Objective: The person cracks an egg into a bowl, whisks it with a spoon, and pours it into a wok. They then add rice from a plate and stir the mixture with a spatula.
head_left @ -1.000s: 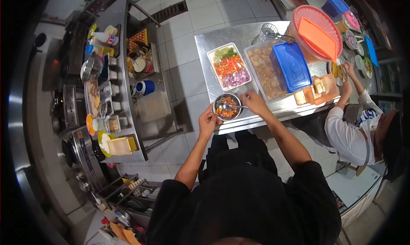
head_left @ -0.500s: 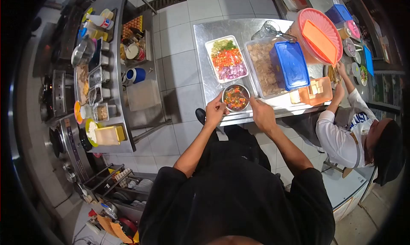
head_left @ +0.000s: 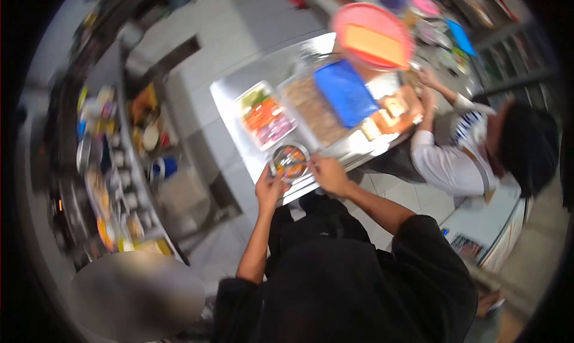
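A small round metal bowl [head_left: 290,162] with chopped, colourful vegetables in it is at the front left edge of the steel table [head_left: 224,92]. My left hand [head_left: 271,189] pinches the bowl's near left rim. My right hand [head_left: 330,175] is closed at the bowl's right side. A thin streak runs from its fingers into the bowl, too blurred to name. Just beyond the bowl lies a white tray [head_left: 294,126] with chopped green, orange and purple vegetables in bands.
Right of the tray stand a clear bin [head_left: 308,107] of brown pieces, a blue container [head_left: 345,95] and a pink tub [head_left: 373,29]. A co-worker [head_left: 454,146] works at the right. A counter crowded with containers runs along the left. A large, blurred grey rounded shape [head_left: 137,295] fills the lower left.
The view has swung, so the table appears further left and rotated. Both hands stay at the bowl. The grey rounded shape has come into view at lower left.
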`<action>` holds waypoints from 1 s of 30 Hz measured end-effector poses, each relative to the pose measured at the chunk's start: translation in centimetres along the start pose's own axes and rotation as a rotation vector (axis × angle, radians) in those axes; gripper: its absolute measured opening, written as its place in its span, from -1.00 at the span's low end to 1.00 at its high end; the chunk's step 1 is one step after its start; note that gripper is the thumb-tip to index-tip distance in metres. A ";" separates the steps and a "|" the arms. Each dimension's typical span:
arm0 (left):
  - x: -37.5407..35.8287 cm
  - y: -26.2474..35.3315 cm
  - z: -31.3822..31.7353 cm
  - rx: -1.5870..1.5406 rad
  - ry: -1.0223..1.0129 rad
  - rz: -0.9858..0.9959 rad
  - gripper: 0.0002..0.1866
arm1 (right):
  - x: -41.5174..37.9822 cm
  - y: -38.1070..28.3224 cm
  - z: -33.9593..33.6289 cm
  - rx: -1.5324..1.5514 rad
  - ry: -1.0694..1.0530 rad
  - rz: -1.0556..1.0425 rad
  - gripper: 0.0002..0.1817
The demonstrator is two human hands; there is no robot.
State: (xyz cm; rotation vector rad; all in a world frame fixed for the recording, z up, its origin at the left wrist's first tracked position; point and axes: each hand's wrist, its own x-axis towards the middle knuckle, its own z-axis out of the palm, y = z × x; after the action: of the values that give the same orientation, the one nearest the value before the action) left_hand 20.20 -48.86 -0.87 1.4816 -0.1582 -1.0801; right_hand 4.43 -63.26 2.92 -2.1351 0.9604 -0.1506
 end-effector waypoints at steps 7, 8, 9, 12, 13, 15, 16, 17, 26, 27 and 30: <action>-4.5 1.6 -4.9 0.236 0.095 0.107 -0.56 | -3.5 -1.6 -2.3 -0.013 0.260 0.098 -0.79; -6.2 1.5 -6.3 0.253 0.093 0.150 -0.59 | -4.6 -1.7 -3.1 0.037 0.386 0.081 -0.78; -8.0 0.9 -8.0 0.321 0.047 0.160 -0.65 | -6.0 -2.2 -4.7 0.153 0.414 0.117 -0.78; -12.8 -1.8 -10.8 0.513 -0.140 0.229 -0.68 | -10.5 0.4 -5.2 0.311 0.488 0.206 -0.78; -12.8 -7.0 -15.6 0.683 -0.294 0.264 -0.68 | -11.9 1.5 -5.0 0.314 0.495 0.205 -0.78; -13.3 -15.3 -23.0 0.930 -0.520 0.324 -0.68 | -14.4 4.3 -3.1 0.399 0.564 0.348 -0.81; -13.5 -18.6 -26.0 1.014 -0.546 0.315 -0.68 | -15.8 6.8 -1.0 0.372 0.560 0.416 -0.80; -13.7 -20.8 -28.5 1.089 -0.546 0.297 -0.68 | -17.1 9.4 1.1 0.343 0.562 0.486 -0.79; -20.7 -19.8 -32.3 1.408 -0.360 0.607 -0.61 | -26.0 23.4 9.4 0.369 -0.042 0.687 -0.73; -20.9 -18.3 -29.5 1.153 -0.189 -0.084 -0.62 | -26.4 24.6 10.1 0.416 -0.003 0.675 -0.74; -22.0 -14.2 -23.9 0.664 0.165 -0.430 -0.58 | -26.4 28.4 12.5 0.350 -0.006 0.800 -0.87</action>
State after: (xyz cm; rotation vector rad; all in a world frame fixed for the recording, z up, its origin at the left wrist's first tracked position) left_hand 17.47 -13.80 -5.50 2.2681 -0.0839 -1.3088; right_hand -26.10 -49.55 -20.34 -1.3171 1.5741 0.0838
